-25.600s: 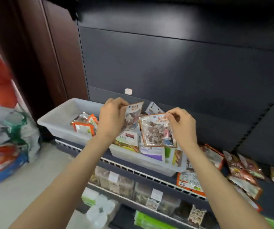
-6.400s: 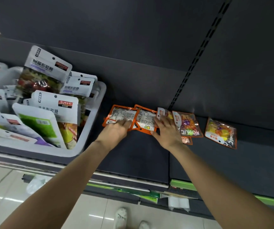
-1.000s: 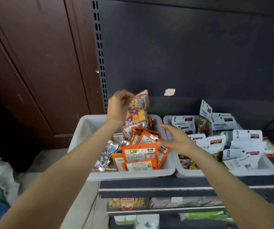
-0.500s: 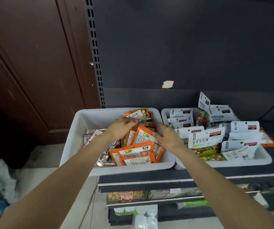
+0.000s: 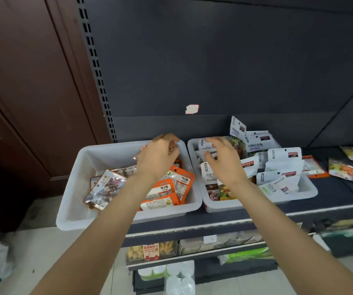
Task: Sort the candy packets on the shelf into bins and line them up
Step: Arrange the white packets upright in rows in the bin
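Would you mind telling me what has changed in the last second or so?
The left hand brought the packet it held aloft down into the left bin and now sits over the bin's back. The right hand left the orange packets and hovers open over the right bin. Both bins stayed put.

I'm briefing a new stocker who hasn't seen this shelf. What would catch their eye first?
Two white bins side by side on the dark shelf: the left bin holds bright orange packets, the right bin white-topped pouches. Both hands hover over them, and loose packets lie further right.
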